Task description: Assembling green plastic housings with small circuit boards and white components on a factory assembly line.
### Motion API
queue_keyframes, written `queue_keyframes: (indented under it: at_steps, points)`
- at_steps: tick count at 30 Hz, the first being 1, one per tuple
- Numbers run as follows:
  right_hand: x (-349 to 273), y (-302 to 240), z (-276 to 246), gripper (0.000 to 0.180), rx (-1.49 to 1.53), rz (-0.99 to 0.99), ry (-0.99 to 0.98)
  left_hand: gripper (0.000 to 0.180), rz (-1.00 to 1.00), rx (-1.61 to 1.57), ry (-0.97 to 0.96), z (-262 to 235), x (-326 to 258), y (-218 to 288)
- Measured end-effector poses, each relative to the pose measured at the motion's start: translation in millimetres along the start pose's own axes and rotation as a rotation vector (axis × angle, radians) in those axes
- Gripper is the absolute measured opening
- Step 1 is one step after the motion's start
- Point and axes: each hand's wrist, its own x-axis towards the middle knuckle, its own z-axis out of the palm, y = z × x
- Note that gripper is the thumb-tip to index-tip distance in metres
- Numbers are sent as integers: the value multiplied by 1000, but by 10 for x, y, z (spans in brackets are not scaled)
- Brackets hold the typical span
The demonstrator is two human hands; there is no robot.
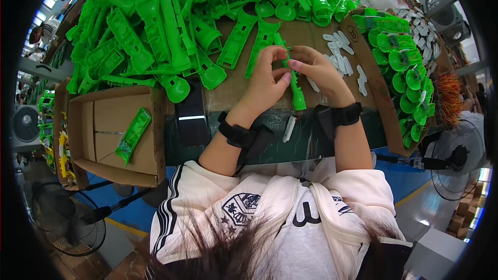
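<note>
Nearest: one white jacket [194, 192], worn by the person, black stripes on the left sleeve. Two black wristbands, one on each forearm.

Table: dark green edge [372, 137], with a sheet of brown cardboard [228, 96] farther in. On the near part, one small white piece [290, 128], just on the near side of the held item; whether the two are joined cannot be told.

Left: one open cardboard box [83, 135], containing one green plastic case [134, 135], lying slanted. Between box and left forearm, one dark phone [191, 106], lying flat.

Centre: one long green plastic tube [297, 96], held above the cardboard sheet, wider end toward the person. Left hand [263, 82]: thumb and fingers bent in, pinching the far half of the tube. Right hand [324, 75]: thumb against the same half, fingers curled beyond it, also pinching.

Right: loose white strips [340, 54], scattered just beyond the right hand. Beside them, one cardboard tray [381, 93], holding a row of green plastic shells [412, 80]; past its right side, a bundle of orange wires [448, 93].

Farthest: one large heap of green plastic parts [155, 26], jumbled, spanning the far left and far middle of the table.
</note>
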Motion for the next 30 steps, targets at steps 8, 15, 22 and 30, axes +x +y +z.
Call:
queue_keyframes:
  at_steps: [8,15,22,30]
  points:
    - [-92,-104,72,45,318,-172,-101,54,-81,-233,27,15,23,78]
    - [-173,34,-299,27,-112,-240,422,52,63,-260,230,-70,41,122]
    - [-456,255,-171,23,-1006,-262,366,48,-90,-677,430,-167,45,312]
    - [-410,201,-350,13,-353,-245,565,68,-47,-1050,80,-199,6,123]
